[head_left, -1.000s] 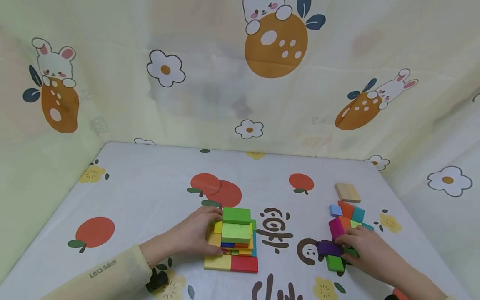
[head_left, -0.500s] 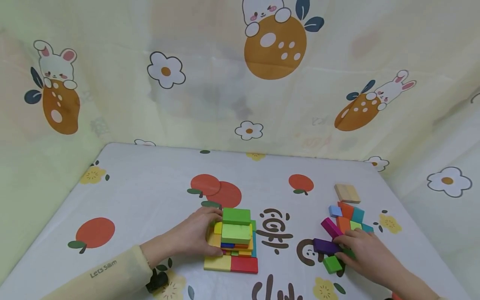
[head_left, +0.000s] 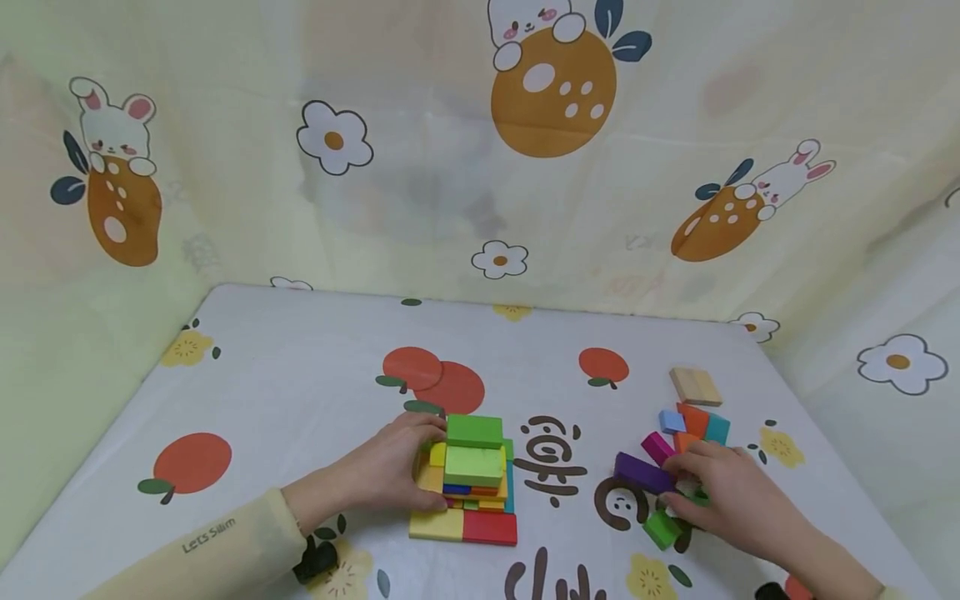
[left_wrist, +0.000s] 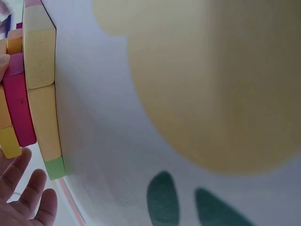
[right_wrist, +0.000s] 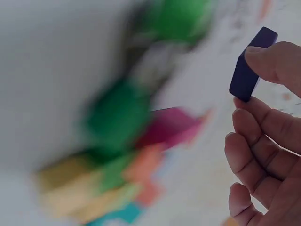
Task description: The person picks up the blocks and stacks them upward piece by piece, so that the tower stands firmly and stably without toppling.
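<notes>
A stack of coloured wooden blocks (head_left: 472, 467) stands mid-table, with two light green blocks on top and a yellow-and-red row in front. My left hand (head_left: 393, 467) holds its left side, thumb at the front and fingers behind; in the left wrist view, the lower fingers (left_wrist: 33, 197) are apart from the blocks. My right hand (head_left: 738, 492) pinches a purple block (head_left: 643, 472) between thumb and forefinger, also clear in the right wrist view (right_wrist: 249, 66). Near it lie a magenta block (head_left: 657, 448) and a green block (head_left: 662, 530); a darker green block is partly hidden.
Behind the right hand are a light blue block (head_left: 672, 422), orange blocks (head_left: 693, 421) and a teal block (head_left: 717, 429). Plain wooden blocks (head_left: 696, 387) lie farther back. A printed cloth covers the table (head_left: 300, 375), and a patterned curtain (head_left: 412, 208) rises behind.
My right hand draws the purple block leftward and farther back, away from the loose pile. The magenta and green blocks have turned and shifted. My left hand stays at the stack.
</notes>
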`<act>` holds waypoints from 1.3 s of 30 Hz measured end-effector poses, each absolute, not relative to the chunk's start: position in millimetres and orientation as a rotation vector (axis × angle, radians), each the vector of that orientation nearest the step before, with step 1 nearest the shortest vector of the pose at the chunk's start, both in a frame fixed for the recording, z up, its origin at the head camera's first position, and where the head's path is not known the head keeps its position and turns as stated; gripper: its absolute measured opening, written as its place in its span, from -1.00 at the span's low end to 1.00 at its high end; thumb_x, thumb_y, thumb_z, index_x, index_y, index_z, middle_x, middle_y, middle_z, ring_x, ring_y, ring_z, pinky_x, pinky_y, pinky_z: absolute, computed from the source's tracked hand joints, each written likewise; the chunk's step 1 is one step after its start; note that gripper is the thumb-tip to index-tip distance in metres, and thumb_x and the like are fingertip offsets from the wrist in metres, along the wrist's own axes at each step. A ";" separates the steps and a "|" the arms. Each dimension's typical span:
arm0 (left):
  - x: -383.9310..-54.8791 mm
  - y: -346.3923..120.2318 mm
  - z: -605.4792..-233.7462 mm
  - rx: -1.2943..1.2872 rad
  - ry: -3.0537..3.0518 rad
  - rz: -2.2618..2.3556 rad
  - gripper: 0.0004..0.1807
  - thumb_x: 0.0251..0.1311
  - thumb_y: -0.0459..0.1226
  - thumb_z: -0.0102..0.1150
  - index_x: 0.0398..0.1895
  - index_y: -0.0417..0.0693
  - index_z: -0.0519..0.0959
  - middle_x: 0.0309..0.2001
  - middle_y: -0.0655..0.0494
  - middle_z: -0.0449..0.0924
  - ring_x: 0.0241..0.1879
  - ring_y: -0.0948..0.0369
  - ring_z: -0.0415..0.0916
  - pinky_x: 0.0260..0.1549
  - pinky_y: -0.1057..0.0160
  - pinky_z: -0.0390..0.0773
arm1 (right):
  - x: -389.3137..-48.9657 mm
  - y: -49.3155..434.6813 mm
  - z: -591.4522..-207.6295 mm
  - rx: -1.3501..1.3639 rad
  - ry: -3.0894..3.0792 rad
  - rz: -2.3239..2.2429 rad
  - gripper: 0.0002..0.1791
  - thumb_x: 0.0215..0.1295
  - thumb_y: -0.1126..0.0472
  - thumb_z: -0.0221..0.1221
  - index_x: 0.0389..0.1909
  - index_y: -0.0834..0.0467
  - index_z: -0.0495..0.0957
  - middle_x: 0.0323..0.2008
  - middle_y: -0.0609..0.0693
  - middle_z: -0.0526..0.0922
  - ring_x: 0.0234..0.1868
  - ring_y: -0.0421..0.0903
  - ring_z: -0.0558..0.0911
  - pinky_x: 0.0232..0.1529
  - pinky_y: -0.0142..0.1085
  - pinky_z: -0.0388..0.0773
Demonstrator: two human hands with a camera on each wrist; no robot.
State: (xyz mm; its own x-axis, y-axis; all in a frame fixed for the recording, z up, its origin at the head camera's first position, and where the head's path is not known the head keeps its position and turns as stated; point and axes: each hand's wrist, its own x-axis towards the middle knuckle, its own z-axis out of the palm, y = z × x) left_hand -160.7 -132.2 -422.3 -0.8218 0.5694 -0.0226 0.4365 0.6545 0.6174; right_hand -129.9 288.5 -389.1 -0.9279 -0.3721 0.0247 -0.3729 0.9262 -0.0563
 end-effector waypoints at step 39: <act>-162.8 -134.1 -421.3 0.835 2.626 0.955 -0.32 -0.12 -0.14 0.62 0.08 -0.29 0.62 0.29 -0.14 0.50 0.37 -0.08 0.32 0.38 -0.17 0.42 | -140.5 118.5 -341.2 1.156 -2.788 0.180 -0.64 0.09 -0.09 0.50 -0.18 0.02 0.74 -0.31 -0.17 0.69 -0.23 -0.24 0.56 -0.15 -0.24 0.54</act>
